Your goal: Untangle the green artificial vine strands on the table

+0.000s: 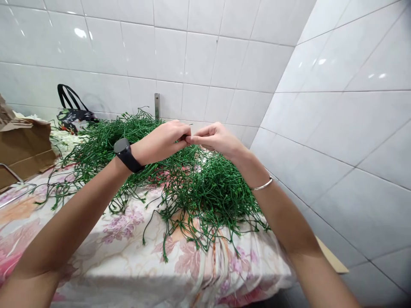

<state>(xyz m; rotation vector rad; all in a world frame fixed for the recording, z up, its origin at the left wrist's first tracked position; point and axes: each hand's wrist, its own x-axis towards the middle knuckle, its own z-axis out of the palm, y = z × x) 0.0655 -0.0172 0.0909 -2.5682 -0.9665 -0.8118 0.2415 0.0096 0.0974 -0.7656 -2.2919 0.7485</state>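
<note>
My left hand [162, 141] and my right hand [214, 139] meet fingertip to fingertip above a big heap of green plastic stems [205, 188]. Both hands are closed in a pinch on something small and thin between them, too small to name. A black watch [126, 155] sits on my left wrist and a thin silver bangle [262, 185] on my right. The stems lie spread over a table covered with a flowered cloth [128, 256].
An open cardboard box [24, 145] stands at the left edge, with a black-handled bag [72, 113] behind it by the wall. A metal bar [16, 184] lies at the left. White tiled walls close in behind and on the right. A cardboard piece [332, 256] pokes out at the right.
</note>
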